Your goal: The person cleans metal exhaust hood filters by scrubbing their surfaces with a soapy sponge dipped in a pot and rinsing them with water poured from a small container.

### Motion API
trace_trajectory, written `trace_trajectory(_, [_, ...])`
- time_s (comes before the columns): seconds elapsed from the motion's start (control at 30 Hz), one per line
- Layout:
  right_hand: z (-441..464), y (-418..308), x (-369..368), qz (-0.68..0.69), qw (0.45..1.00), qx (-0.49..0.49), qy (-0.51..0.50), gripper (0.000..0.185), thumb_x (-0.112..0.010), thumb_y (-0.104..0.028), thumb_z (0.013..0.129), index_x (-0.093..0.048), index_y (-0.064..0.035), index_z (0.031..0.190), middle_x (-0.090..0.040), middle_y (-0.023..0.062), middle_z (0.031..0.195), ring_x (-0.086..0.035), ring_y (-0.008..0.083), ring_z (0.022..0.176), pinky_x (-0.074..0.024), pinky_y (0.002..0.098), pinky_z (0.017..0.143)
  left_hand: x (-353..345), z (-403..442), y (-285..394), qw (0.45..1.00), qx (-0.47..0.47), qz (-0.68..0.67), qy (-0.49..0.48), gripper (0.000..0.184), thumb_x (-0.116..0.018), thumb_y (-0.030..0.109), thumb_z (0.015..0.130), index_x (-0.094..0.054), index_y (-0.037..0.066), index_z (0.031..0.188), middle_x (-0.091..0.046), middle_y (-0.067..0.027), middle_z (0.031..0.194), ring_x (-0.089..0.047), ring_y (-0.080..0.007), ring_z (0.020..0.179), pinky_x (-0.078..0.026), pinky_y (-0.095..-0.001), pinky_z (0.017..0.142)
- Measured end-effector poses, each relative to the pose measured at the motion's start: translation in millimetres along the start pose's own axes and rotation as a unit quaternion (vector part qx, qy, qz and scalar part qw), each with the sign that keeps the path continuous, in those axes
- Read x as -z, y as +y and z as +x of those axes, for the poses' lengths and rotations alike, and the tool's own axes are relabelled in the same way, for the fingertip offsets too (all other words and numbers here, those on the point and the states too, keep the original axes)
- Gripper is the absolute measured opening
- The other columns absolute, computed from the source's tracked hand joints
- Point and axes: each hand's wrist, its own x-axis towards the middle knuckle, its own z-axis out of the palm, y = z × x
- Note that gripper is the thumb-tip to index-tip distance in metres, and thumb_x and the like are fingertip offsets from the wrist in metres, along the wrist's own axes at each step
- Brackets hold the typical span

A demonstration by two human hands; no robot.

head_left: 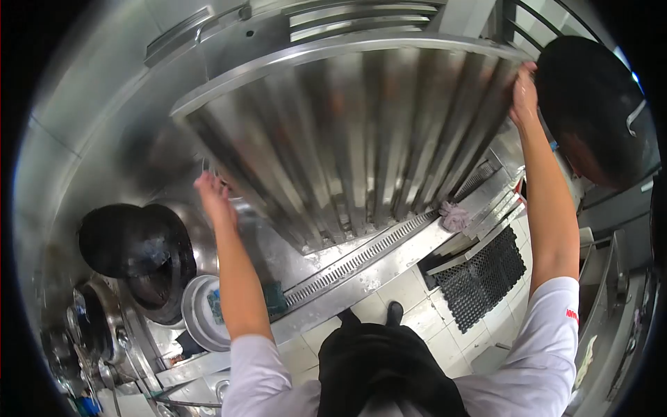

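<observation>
A large stainless-steel baffle filter (pixel 361 139), with long parallel slats and slightly blurred, is tilted up over the metal counter in front of me. My right hand (pixel 526 96) grips its upper right corner, fingers wrapped over the edge. My left hand (pixel 217 197) is at the filter's left side with curled fingers; the fingertips are partly hidden there. Below the filter's lower edge runs a slotted drain channel (pixel 361 260). A crumpled cloth (pixel 455 217) lies near the filter's lower right end.
Black woks (pixel 128 240) stand at the left, beside a round metal pan (pixel 201 313) and a green scouring pad (pixel 276 299). Another black wok (pixel 590 111) is at the upper right. A black rubber mat (pixel 483 278) lies on the tiled floor. Ladles (pixel 124 339) sit at the lower left.
</observation>
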Motion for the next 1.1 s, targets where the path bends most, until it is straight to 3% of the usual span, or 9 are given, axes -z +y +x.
trace_trajectory(0.13, [-42.9, -81.7, -44.0, 0.019, 0.996, 0.013, -0.081, 0.086, -0.044, -0.072, 0.094, -0.053, 0.0041, 0.135, -0.059, 0.0102, 0.129, -0.051, 0.0182, 0.119, -0.0385, 0.0361, 0.105, 13.1, -123.5, 46.3, 0.981, -0.150, 0.061, 0.110, 0.057, -0.034, 0.046, 0.106, -0.042, 0.002, 0.143, -0.044, -0.0142, 0.147, -0.041, -0.0286, 0.137, -0.032, -0.0431, 0.112])
trace_trajectory(0.2, [-46.8, -106.7, -54.8, -0.078, 0.982, 0.130, -0.112, 0.085, -0.046, -0.073, 0.092, -0.059, 0.0060, 0.120, -0.066, 0.0154, 0.117, -0.061, 0.0228, 0.109, -0.0459, 0.0383, 0.095, 27.4, -172.7, 41.2, 0.952, -0.220, 0.198, 0.075, 0.054, -0.037, 0.043, 0.106, -0.045, 0.001, 0.140, -0.048, -0.0148, 0.141, -0.046, -0.0272, 0.131, -0.035, -0.0418, 0.109])
trace_trajectory(0.33, [-125.5, -174.6, -78.4, -0.014, 0.968, 0.086, -0.235, 0.068, -0.044, -0.061, 0.099, -0.062, 0.0011, 0.121, -0.070, 0.0162, 0.111, -0.064, 0.0294, 0.107, -0.0472, 0.0405, 0.095, -5.2, -262.9, 42.1, 0.920, -0.238, 0.307, -0.043, 0.046, -0.062, 0.025, 0.098, -0.050, 0.003, 0.137, -0.050, -0.0142, 0.134, -0.055, -0.0269, 0.117, -0.047, -0.0378, 0.097])
trace_trajectory(0.4, [-125.1, -179.0, -87.0, 0.001, 0.917, 0.313, -0.247, 0.075, -0.039, -0.065, 0.099, -0.058, 0.0015, 0.129, -0.065, 0.0132, 0.122, -0.056, 0.0253, 0.118, -0.0407, 0.0374, 0.103, -48.6, -299.2, 60.1, 0.909, -0.257, 0.313, -0.095, 0.056, -0.069, 0.025, 0.094, -0.047, 0.004, 0.141, -0.048, -0.0159, 0.139, -0.055, -0.0285, 0.120, -0.050, -0.0382, 0.095])
trace_trajectory(0.53, [-199.8, -220.1, -64.4, -0.073, 0.896, 0.350, -0.262, 0.074, -0.045, -0.061, 0.099, -0.055, 0.0051, 0.129, -0.064, 0.0270, 0.122, -0.059, 0.0342, 0.119, -0.0422, 0.0389, 0.101, -139.1, -354.3, 87.0, 0.912, -0.256, 0.267, -0.179, 0.088, -0.076, 0.037, 0.087, -0.029, 0.003, 0.153, -0.035, -0.0229, 0.151, -0.046, -0.0345, 0.134, -0.048, -0.0427, 0.101])
trace_trajectory(0.67, [-244.7, -231.8, -52.8, -0.092, 0.876, 0.357, -0.311, 0.077, -0.051, -0.062, 0.095, -0.057, 0.0083, 0.125, -0.065, 0.0328, 0.111, -0.063, 0.0413, 0.109, -0.0477, 0.0425, 0.093, -200.9, -404.5, 110.8, 0.883, -0.240, 0.366, -0.168, 0.129, -0.083, 0.055, 0.072, -0.003, 0.000, 0.157, 0.006, -0.0364, 0.158, -0.015, -0.0474, 0.148, -0.028, -0.0517, 0.116])
trace_trajectory(0.8, [-316.2, -255.9, -36.9, -0.103, 0.902, 0.330, -0.260, 0.076, -0.056, -0.062, 0.091, -0.059, 0.0106, 0.113, -0.066, 0.0334, 0.096, -0.065, 0.0474, 0.095, -0.0495, 0.0504, 0.084, -219.3, -434.7, 110.4, 0.868, -0.228, 0.440, 0.022, 0.146, -0.087, 0.064, 0.059, 0.003, 0.000, 0.156, 0.008, -0.0440, 0.153, -0.001, -0.0609, 0.143, -0.021, -0.0553, 0.119])
trace_trajectory(1.0, [-389.7, -284.0, -31.6, -0.052, 0.901, 0.353, -0.246, 0.045, -0.057, -0.044, 0.092, -0.064, 0.0000, 0.086, -0.067, 0.0242, 0.078, -0.067, 0.0412, 0.077, -0.0516, 0.0503, 0.070, -164.6, -475.2, 122.2, 0.852, -0.399, 0.325, 0.094, 0.113, -0.083, 0.028, 0.072, -0.012, -0.004, 0.153, -0.031, -0.0373, 0.149, -0.031, -0.0470, 0.141, -0.030, -0.0514, 0.115])
trace_trajectory(1.1, [-403.2, -282.6, -31.9, -0.050, 0.794, 0.407, -0.448, 0.066, -0.052, -0.067, 0.092, -0.059, -0.0016, 0.098, -0.070, 0.0185, 0.088, -0.068, 0.0335, 0.081, -0.0513, 0.0415, 0.074, -107.2, -512.2, 158.3, 0.920, -0.292, 0.254, 0.056, 0.092, -0.070, 0.000, 0.069, -0.024, -0.009, 0.148, -0.055, -0.0304, 0.126, -0.064, -0.0384, 0.104, -0.050, -0.0471, 0.094])
